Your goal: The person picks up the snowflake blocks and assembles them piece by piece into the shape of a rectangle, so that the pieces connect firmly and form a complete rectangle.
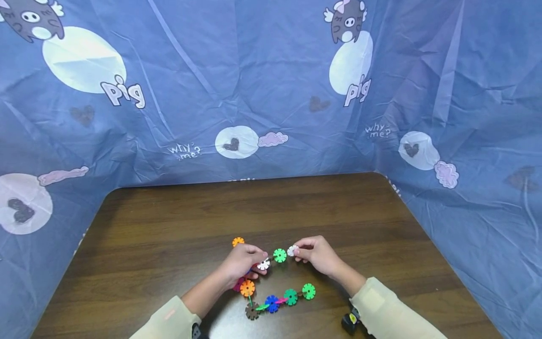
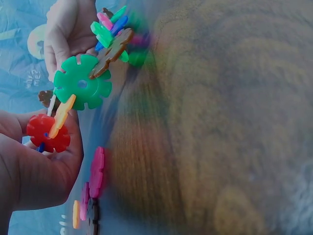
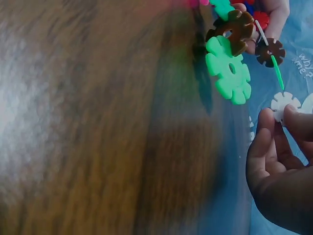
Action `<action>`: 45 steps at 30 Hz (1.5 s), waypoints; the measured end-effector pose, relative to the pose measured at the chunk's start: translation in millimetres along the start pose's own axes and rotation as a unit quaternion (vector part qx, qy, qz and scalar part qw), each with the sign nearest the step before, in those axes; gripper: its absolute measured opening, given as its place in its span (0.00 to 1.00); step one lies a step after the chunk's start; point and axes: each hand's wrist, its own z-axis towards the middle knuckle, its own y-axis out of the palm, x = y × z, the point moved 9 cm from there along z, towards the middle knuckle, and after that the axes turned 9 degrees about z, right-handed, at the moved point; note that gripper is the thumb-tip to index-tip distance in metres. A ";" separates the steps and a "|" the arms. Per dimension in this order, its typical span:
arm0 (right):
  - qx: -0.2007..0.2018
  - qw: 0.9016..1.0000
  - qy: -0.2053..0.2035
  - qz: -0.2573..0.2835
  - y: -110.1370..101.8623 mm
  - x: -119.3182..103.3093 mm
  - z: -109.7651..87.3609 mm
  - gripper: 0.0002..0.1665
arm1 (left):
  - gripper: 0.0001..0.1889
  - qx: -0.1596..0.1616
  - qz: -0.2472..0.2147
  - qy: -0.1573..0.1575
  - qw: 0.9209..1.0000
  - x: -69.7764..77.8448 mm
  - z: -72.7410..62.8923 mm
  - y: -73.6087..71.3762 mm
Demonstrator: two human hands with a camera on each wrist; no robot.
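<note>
My left hand (image 1: 243, 261) pinches a white notched plastic disc (image 1: 263, 263) within a chain of linked snowflake discs. A red disc (image 2: 48, 133) lies against that hand's fingers in the left wrist view. Between the hands, a brown disc (image 3: 270, 53) and a light green disc (image 1: 279, 255) continue the chain. My right hand (image 1: 318, 255) pinches a white disc (image 3: 284, 105) between thumb and fingers, its notched edge right at the green disc's end. Nearer me, the chain runs through an orange disc (image 1: 247, 288), a brown one (image 1: 252, 311) and a blue one (image 1: 272, 303) to a light green end disc (image 1: 309, 291).
Beyond the left hand an orange disc (image 1: 238, 241) shows on the brown wooden table (image 1: 169, 221). Magenta discs (image 2: 98, 171) appear below that hand in its wrist view. A blue printed cloth (image 1: 271, 84) surrounds the table's back and sides. Small dark devices are strapped at both wrists.
</note>
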 end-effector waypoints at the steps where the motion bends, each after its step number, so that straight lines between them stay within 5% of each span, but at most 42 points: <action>1: -0.005 1.000 -0.010 -0.012 1.1 -1.0 0.2 0.08 | 0.12 0.000 0.000 0.000 1.000 -0.3 0.0 -0.3; 12: -0.008 0.993 -0.066 -0.095 6.8 -8.5 0.6 0.04 | 0.14 -0.004 -0.013 0.003 1.000 -1.2 -0.7 -2.0; 23: -0.013 0.991 -0.079 -0.106 10.4 -11.6 1.0 0.04 | 0.13 -0.004 -0.005 0.003 1.000 -0.7 -3.2 -4.2; 33: 0.010 0.987 -0.075 -0.139 13.9 -11.6 1.5 0.04 | 0.11 0.021 -0.046 0.002 0.999 -1.0 -3.5 -5.6; 45: 0.015 0.979 -0.120 -0.163 13.1 -15.7 5.3 0.03 | 0.10 0.035 -0.054 -0.013 0.998 -4.2 -0.3 -6.6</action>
